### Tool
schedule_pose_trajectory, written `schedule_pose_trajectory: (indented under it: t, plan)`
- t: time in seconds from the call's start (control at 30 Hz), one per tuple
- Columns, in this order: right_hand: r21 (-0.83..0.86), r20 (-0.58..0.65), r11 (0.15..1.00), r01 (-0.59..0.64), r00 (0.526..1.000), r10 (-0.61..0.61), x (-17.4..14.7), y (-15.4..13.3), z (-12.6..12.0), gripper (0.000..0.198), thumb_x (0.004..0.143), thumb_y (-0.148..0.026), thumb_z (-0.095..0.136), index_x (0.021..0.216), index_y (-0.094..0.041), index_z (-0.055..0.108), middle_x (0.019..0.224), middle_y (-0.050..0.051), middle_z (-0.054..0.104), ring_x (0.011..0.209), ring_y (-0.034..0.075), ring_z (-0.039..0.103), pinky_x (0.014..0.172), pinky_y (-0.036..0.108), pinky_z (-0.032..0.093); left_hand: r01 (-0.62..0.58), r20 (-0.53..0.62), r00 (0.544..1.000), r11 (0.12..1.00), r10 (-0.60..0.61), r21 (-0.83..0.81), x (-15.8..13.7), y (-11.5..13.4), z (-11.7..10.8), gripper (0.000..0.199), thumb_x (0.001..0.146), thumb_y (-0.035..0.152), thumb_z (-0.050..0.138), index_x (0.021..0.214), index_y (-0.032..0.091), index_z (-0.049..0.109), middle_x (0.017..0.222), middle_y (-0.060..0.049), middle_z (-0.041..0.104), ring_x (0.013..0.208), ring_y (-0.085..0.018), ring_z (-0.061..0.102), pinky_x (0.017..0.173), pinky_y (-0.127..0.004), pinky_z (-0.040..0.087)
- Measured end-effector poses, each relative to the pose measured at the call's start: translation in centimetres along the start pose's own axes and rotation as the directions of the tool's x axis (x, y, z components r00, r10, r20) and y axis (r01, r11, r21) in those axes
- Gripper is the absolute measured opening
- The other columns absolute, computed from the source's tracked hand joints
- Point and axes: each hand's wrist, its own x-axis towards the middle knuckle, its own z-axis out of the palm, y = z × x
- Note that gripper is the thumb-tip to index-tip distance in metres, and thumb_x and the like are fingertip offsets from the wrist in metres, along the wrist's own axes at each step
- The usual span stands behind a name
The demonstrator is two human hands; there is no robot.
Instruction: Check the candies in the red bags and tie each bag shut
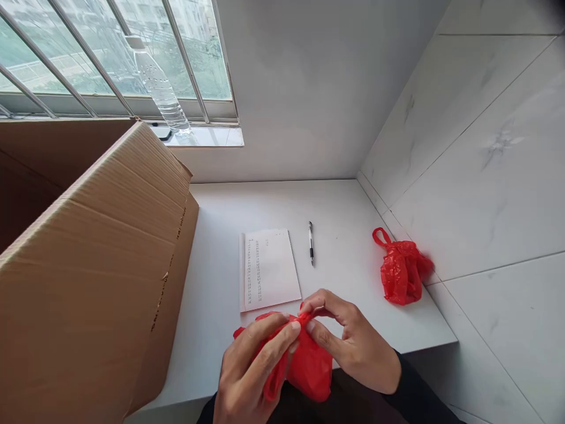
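A red plastic bag (pixel 311 368) hangs at the front edge of the white table, gathered near its top between both hands. My left hand (pixel 253 368) is closed on the bag's left side, with the fingertips at the gathered part. From the right, my right hand (pixel 348 338) pinches the same twisted bit of plastic between thumb and fingers. What the bag contains cannot be seen. Just beyond the hands lies an open notebook (pixel 273 268) with columns of handwriting, and a black-and-clear pen (pixel 311 242) rests to its right.
A large open cardboard box (pixel 101 247) takes up the left side of the table (pixel 344 206). Another red plastic bag (pixel 401 271) sits at the right, by the tiled wall (pixel 485 165). A clear water bottle (pixel 161 88) stands on the sill of the barred window.
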Motion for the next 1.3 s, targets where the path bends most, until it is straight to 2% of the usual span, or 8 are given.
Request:
schedule_pose_trajectory:
  t: [0.17,0.3,0.4,0.5,0.57,0.73,0.9,1.3]
  plan:
    - [-0.128,-0.098,0.992,-0.001,0.995,-0.012,-0.7,0.6,-1.3,0.011,0.100,-0.032,0.060,0.095,-0.023,0.064,0.110,0.005,0.067,0.108,0.022,0.061,0.096,0.035,0.047,0.034,0.017,0.999,0.998,-0.035,0.043,-2.8,-1.3,-0.7,0.058,0.091,0.008,0.054,0.146,0.027,0.053,0.140,-0.011,0.062,0.126,-0.030,0.059,0.104,-0.044,0.050]
    - [-0.230,-0.143,0.952,-0.204,0.974,0.174,-1.6,3.0,-3.7,0.018,0.101,-0.036,0.057,0.092,-0.023,0.063,0.096,0.003,0.068,0.085,0.020,0.063,0.066,0.030,0.048,0.047,0.027,0.998,0.973,-0.054,0.228,-7.7,-4.3,-3.3,0.057,0.088,0.006,0.057,0.141,0.027,0.059,0.133,-0.010,0.067,0.120,-0.030,0.062,0.109,-0.050,0.042]
    - [-0.188,-0.187,0.942,-0.277,0.952,0.243,-2.2,4.0,-3.4,0.021,0.103,-0.040,0.053,0.092,-0.023,0.058,0.097,0.003,0.069,0.087,0.021,0.065,0.057,0.028,0.045,0.099,0.075,0.990,0.960,-0.123,0.264,-9.6,-5.4,-4.1,0.052,0.090,0.009,0.056,0.138,0.029,0.061,0.137,-0.009,0.065,0.125,-0.029,0.058,0.110,-0.046,0.040]
    - [-0.063,-0.266,0.972,-0.226,0.943,0.202,-2.5,3.8,-0.3,0.015,0.107,-0.036,0.042,0.104,-0.024,0.050,0.123,0.007,0.066,0.114,0.021,0.063,0.084,0.032,0.054,0.195,0.116,0.968,0.960,-0.221,0.198,-9.2,-4.9,-2.3,0.053,0.099,0.021,0.045,0.151,0.032,0.045,0.161,-0.007,0.040,0.147,-0.033,0.035,0.116,-0.053,0.033]
    - [-0.073,-0.303,0.983,-0.166,0.943,0.137,-2.7,4.1,2.7,0.012,0.109,-0.032,0.037,0.113,-0.025,0.046,0.142,0.009,0.055,0.132,0.022,0.052,0.107,0.040,0.047,0.123,0.203,0.965,0.971,-0.166,0.207,-8.5,-4.7,-0.2,0.058,0.100,0.029,0.044,0.157,0.030,0.032,0.166,-0.007,0.029,0.151,-0.034,0.026,0.121,-0.058,0.025]
    - [-0.413,-0.261,0.911,0.000,0.958,-0.119,-3.4,8.7,8.4,0.017,0.107,-0.025,0.033,0.120,-0.023,0.045,0.158,0.012,0.038,0.149,0.029,0.029,0.114,0.055,0.042,-0.087,0.362,0.930,0.918,-0.064,0.386,-8.7,-5.9,4.1,0.059,0.103,0.028,0.037,0.160,0.019,0.023,0.162,-0.011,0.036,0.152,-0.029,0.026,0.123,-0.051,0.024]
    - [-0.573,-0.228,0.817,0.062,0.946,-0.231,-3.4,12.1,9.1,0.015,0.107,-0.022,0.032,0.115,-0.021,0.045,0.159,0.012,0.035,0.150,0.030,0.024,0.121,0.060,0.031,-0.091,0.354,0.932,0.898,-0.075,0.431,-9.8,-6.7,4.8,0.060,0.101,0.023,0.041,0.158,0.011,0.027,0.162,-0.014,0.036,0.153,-0.031,0.023,0.125,-0.050,0.015]
    - [-0.601,-0.176,0.798,0.033,0.969,-0.173,-3.2,13.4,9.0,0.020,0.103,-0.017,0.034,0.120,-0.020,0.044,0.159,0.010,0.035,0.150,0.027,0.024,0.124,0.058,0.024,-0.103,0.403,0.908,0.872,-0.113,0.478,-10.1,-6.9,5.3,0.066,0.097,0.022,0.050,0.158,0.012,0.028,0.162,-0.012,0.036,0.153,-0.029,0.025,0.125,-0.046,0.015]
